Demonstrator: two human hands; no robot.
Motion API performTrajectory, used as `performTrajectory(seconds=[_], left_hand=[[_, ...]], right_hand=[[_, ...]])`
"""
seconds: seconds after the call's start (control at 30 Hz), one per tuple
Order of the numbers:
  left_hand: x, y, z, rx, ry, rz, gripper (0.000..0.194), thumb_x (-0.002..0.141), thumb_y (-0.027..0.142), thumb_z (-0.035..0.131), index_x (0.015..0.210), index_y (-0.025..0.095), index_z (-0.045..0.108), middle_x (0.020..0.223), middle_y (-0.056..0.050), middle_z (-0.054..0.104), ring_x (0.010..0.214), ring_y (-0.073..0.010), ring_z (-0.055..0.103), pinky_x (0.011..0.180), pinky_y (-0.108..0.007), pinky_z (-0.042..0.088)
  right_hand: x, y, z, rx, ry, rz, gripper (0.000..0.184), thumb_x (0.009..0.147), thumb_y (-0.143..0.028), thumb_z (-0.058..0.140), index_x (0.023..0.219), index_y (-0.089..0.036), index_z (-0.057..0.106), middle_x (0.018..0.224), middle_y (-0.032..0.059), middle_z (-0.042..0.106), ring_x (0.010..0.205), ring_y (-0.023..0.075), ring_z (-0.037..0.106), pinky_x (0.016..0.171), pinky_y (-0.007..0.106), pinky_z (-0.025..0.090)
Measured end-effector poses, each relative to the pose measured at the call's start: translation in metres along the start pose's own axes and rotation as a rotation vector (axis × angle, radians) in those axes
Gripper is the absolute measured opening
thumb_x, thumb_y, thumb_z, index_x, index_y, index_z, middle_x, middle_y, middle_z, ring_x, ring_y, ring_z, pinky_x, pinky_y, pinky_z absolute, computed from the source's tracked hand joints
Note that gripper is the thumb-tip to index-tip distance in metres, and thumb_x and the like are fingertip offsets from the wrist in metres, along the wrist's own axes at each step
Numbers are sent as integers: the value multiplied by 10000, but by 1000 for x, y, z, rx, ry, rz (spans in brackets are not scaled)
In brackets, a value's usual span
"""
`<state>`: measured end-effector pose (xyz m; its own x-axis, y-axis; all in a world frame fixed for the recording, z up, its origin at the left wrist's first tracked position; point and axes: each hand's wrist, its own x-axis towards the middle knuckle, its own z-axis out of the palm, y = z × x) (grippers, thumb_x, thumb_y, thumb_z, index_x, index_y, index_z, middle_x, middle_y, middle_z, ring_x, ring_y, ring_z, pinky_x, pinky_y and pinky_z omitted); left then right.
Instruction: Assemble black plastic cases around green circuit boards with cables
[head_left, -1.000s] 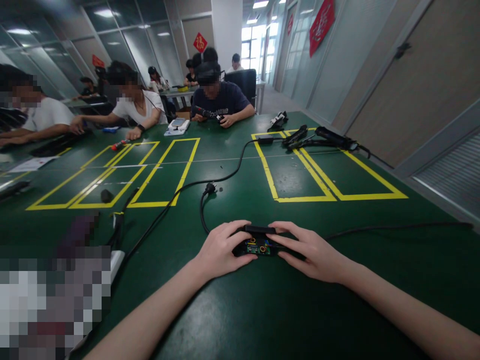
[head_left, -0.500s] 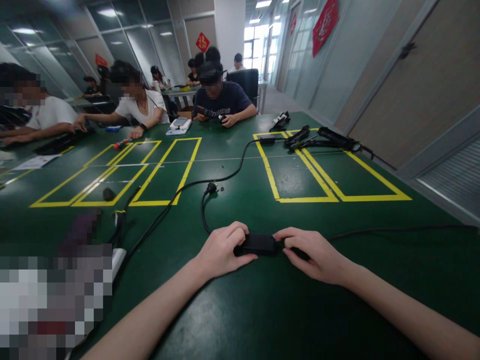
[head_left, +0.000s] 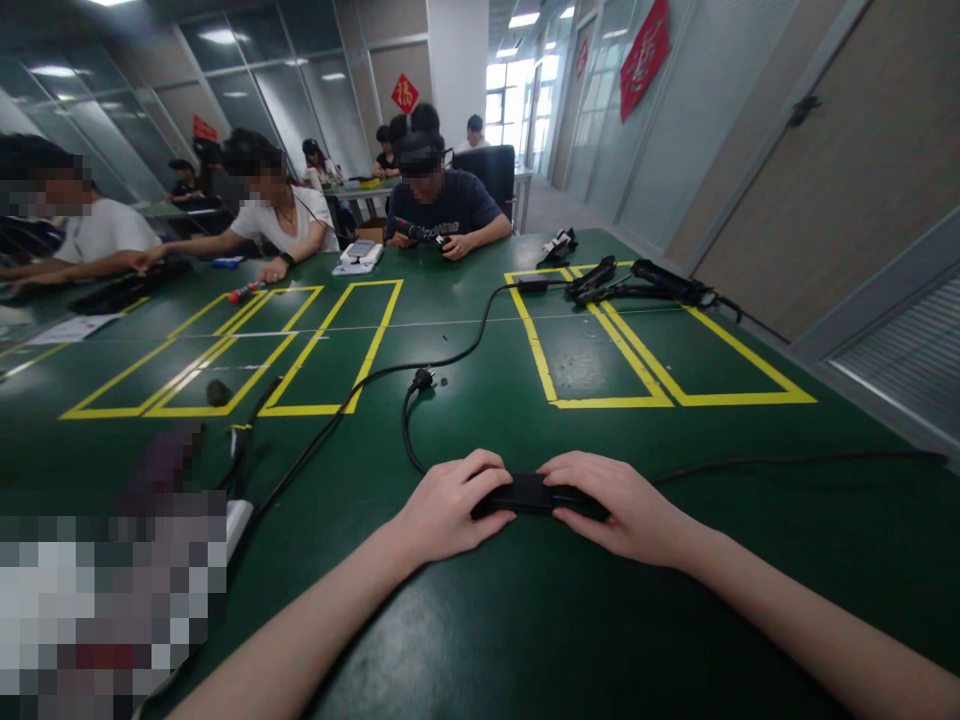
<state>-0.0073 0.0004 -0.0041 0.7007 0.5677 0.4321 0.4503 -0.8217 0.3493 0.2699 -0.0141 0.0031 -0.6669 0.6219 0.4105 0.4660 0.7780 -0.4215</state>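
Observation:
A black power adapter (head_left: pixel 527 492) lies on the green table between my hands. My left hand (head_left: pixel 456 508) is closed round its left end, thumb at the near side and fingers over the far side. My right hand (head_left: pixel 616 508) grips the right end in the same way, and its palm hides what comes out there. A short black cord with a plug (head_left: pixel 424 379) runs forward from beside my left hand. To the right, a thin black cable (head_left: pixel 780 461) leads off from behind my right hand.
Yellow tape rectangles (head_left: pixel 611 402) mark the green table (head_left: pixel 480 620). A long black cable (head_left: pixel 442 361) crosses it toward black jointed gear (head_left: pixel 600 280). At the left stands a white power strip (head_left: pixel 238 520) near a blurred-out area. Several people sit across the table.
My right hand has moved left and closed on the adapter's right end. My left hand keeps its hold, and the adapter has barely shifted.

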Motion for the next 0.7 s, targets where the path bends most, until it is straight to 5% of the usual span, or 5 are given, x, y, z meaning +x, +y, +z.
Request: performTrajectory(seconds=[0.33,0.7], left_hand=[[7,12,2,57,30,-37,204,926,376,708,966,191,633,1012,-79,680,844,-212,671,746,-334,574],[7,5,-12,-138,81,20,130,981,144,567,948,197,681,1021,-64,790,999,-198,745,966,-369,543]], right_hand=[[-1,0,8,35,-6,67,199,953,-240,634,1147,-201,624,1122,120,749,1041,244,722,910,395,597],[-1,-3,9,-34,24,65,196,956,-250,639,1146,-206,628,1169,121,751,1094,251,720,956,415,593]])
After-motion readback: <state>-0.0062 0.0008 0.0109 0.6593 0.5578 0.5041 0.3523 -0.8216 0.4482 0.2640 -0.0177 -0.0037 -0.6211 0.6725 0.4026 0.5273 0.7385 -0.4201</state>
